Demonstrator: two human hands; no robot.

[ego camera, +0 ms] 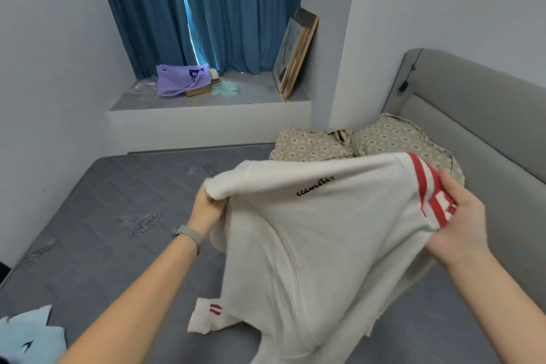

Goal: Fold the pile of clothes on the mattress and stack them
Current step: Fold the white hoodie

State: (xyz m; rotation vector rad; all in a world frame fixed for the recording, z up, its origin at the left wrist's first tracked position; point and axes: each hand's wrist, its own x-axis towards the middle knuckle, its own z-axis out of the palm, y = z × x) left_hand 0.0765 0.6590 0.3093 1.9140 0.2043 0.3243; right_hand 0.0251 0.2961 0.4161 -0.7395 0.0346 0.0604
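Cream knit sweater with red stripes [319, 233] held above grey quilted mattress [118, 201], left hand [206, 210] gripping one edge, right hand [461, 221] clutching striped cuff

Left of the raised white sweater [325, 230], the grey mattress [118, 216] lies bare and open to a reaching hand. Behind the sweater, 2 patterned pillows [384, 139] crowd the padded headboard [478, 115], which walls off its right side. A pale blue garment [29, 337] occupies the mattress corner far left of the sweater.
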